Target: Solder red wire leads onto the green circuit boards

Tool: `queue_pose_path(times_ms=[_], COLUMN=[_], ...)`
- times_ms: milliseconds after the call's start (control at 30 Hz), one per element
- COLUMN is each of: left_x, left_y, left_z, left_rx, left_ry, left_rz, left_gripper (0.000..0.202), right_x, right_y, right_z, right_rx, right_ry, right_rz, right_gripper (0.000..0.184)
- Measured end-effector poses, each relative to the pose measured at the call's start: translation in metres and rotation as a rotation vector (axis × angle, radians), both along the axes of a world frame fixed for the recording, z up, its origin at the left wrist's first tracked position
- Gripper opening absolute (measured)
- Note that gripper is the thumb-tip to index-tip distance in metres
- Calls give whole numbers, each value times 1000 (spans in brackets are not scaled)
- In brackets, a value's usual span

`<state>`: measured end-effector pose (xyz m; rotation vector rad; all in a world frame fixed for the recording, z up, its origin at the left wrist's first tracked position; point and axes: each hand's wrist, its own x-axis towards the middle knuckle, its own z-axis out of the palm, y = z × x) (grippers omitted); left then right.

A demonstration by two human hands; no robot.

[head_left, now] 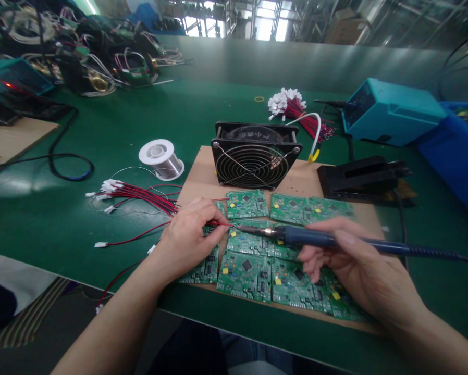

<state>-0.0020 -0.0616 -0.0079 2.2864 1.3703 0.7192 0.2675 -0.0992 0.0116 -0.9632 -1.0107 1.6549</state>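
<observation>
Right hand (pixel 351 265) has a pen-style grip closed around the blue soldering iron (pixel 316 238), with the iron lying nearly flat and its tip right at the edge of one of the green circuit boards (pixel 253 242). Left hand (pixel 191 234) is pinched shut on a thin red wire (pixel 218 223), fingertips holding the wire's end right where the iron tip meets it.

The boards are laid out in rows on a brown cardboard sheet (pixel 202 177) on top of the green surface (pixel 112 130). Just behind them sits a black fan (pixel 253 156) with a wire grille. To the left is a loose bundle of red wires with white connectors (pixel 136 192), and a solder spool (pixel 160 158) just past that. Another bunch of red leads (pixel 296 109) lies farther back, near a teal soldering station (pixel 390 112). A black iron stand (pixel 359 179) is to the right of the fan.
</observation>
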Motion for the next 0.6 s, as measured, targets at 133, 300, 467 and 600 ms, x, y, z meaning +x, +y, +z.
queue_pose_path(times_ms=[133, 300, 467, 600], left_x=[0, 1, 0, 1], left_y=[0, -1, -1, 0], left_z=[0, -1, -3, -3], left_rx=[15, 43, 48, 37], left_ry=[-10, -14, -6, -1], left_rz=[-6, -13, -14, -11], left_gripper=[11, 12, 12, 11], right_x=[0, 0, 1, 2], right_y=[1, 1, 0, 0], right_z=[-1, -2, -2, -1], right_rx=[2, -8, -8, -16], right_ry=[14, 21, 4, 3], right_rz=[1, -1, -7, -3], right_gripper=[19, 18, 19, 19])
